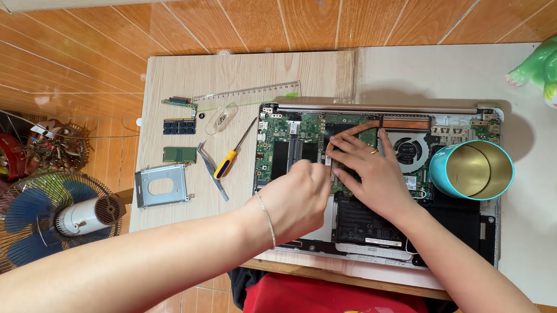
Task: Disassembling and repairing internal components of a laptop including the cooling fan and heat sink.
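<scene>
An opened laptop lies on the wooden table with its green circuit board, copper heat pipe and fan bared. My left hand hovers over the board's middle, fingers curled and pinched together at its tip; whether it holds anything I cannot tell. My right hand lies on the board beside it with spread fingers pressing down near the heat pipe, a ring on one finger.
A teal tin can stands on the laptop's right side. Left of the laptop lie a yellow-handled screwdriver, tweezers, memory modules, a drive bracket and a clear ruler. A fan stands on the floor.
</scene>
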